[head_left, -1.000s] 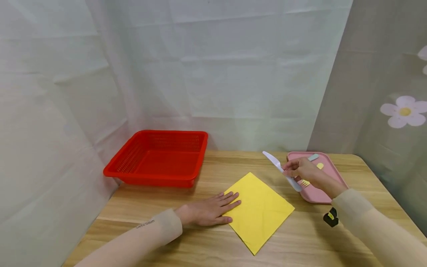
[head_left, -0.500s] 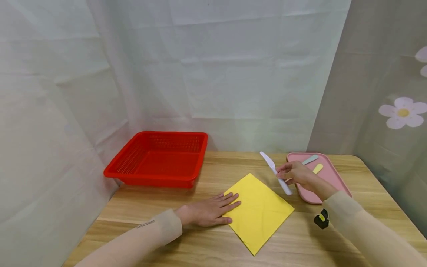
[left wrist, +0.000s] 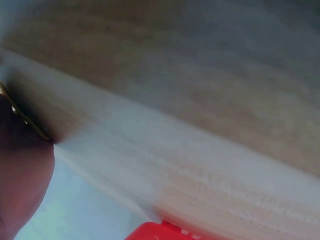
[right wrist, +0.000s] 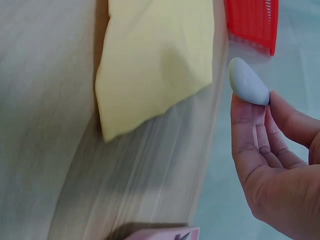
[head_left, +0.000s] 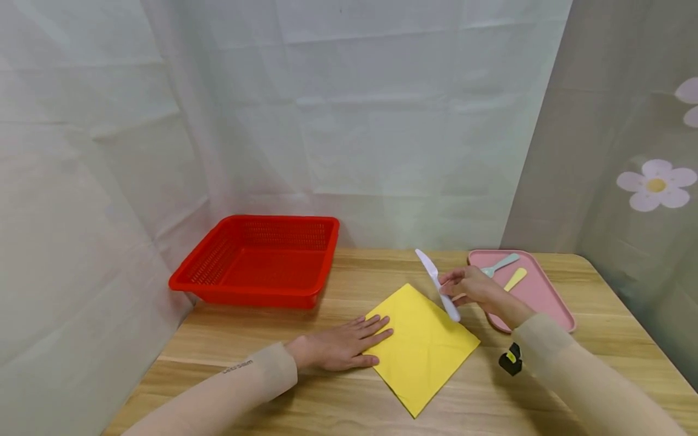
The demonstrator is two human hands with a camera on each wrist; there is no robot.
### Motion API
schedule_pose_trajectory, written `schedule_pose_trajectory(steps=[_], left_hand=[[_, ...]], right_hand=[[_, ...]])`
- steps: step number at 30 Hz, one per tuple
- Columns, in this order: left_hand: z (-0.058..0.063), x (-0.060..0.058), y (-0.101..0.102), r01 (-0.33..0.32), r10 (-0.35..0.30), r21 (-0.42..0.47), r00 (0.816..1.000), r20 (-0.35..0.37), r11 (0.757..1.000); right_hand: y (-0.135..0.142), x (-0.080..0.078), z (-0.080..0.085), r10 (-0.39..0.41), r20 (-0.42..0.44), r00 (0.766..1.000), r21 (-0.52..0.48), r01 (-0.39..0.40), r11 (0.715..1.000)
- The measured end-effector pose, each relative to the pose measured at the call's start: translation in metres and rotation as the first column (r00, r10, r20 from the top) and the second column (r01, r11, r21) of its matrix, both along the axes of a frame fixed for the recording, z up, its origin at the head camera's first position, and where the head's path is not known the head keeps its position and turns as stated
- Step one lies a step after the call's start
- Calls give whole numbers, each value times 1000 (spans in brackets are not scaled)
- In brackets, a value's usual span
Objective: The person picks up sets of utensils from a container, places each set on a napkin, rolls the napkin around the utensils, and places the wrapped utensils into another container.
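Note:
A yellow folded cloth or napkin (head_left: 422, 354) lies turned like a diamond on the wooden table. My left hand (head_left: 343, 345) rests flat on its left corner with the fingers spread. Between thumb and fingers, my right hand (head_left: 474, 287) pinches a pale lilac knife (head_left: 430, 266) above the cloth's right edge, its blade pointing up and away to the left. In the right wrist view the knife's handle end (right wrist: 247, 82) shows at the fingertips. Behind that hand is a pink tray (head_left: 545, 293) bearing a blue-grey fork (head_left: 504, 262) and a yellow-handled utensil (head_left: 515, 279), partly hidden by the hand.
A red plastic basket (head_left: 272, 297) with perforated sides stands at the back left of the table (head_left: 354, 399). Light curtains (head_left: 382, 133) hang behind the table and at both sides. A small black piece (head_left: 511, 360) sits at the right wrist.
My right hand has carried the knife leftward from beside the pink tray to over the cloth's right edge, uncovering more of the tray's utensils. My left hand has stayed in place.

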State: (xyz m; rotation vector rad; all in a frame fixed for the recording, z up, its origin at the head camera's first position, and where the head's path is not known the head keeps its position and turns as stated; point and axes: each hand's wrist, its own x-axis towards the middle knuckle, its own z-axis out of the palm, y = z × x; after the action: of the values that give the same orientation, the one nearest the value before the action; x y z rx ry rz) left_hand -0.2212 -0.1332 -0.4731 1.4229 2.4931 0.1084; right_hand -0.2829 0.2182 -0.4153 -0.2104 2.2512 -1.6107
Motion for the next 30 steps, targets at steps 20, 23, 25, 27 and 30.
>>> schedule_pose_trajectory(steps=[20,23,25,27,30], left_hand=[[-1,0,0,-14,14,14,1000,1,1000],[-1,0,0,-10,10,17,1000,-3,1000],[-1,0,0,-9,9,16,1000,-9,1000],[-1,0,1,-11,11,14,1000,-11,1000],[0,1,0,-15,15,7,1000,-12,1000]], right_hand=[[-40,1,-12,-102,74,992,-101,109,989],[-43,2,-14,-103,69,992,-98,109,989],[-44,2,-15,-96,69,993,-94,102,990],[-46,2,-16,-93,77,993,-92,100,991],[-49,2,-17,-88,89,992,-88,95,992]])
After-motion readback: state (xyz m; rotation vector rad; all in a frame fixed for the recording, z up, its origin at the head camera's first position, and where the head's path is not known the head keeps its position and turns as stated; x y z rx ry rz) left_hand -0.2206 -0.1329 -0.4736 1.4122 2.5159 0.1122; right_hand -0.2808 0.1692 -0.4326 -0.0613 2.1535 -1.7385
